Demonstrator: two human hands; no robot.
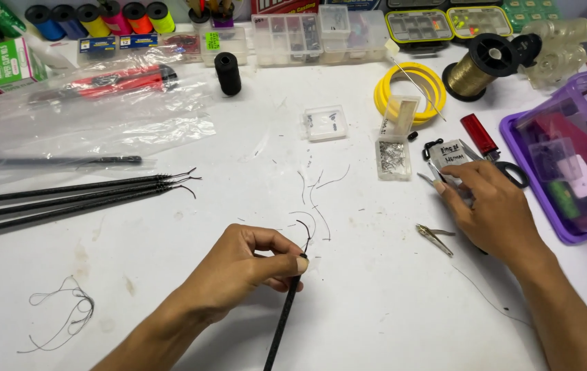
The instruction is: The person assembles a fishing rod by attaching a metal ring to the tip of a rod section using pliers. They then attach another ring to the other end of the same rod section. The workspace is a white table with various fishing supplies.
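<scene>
Rod tip (286,309) sits pinched in the left hand (238,271), steadying its thread loop; right hand (489,206) rests, fingers loose, on a small packet (453,154), holding nothing.

Counter (170,275): white, faint brownish smudges. Rod (285,317) in left hand (238,271): black, matte. Three more rods (66,196) at left, same black. Loose thread tangle (63,312): dark grey. Thread spool (227,73): black. Ring coil (410,89): bright yellow. Wire spool (475,69): gold on black core. Lighter (479,134): red. Bin (568,158): translucent purple (contents red, green, white). Back row of spools (101,18): blue, yellow, pink, orange, lime.
</scene>
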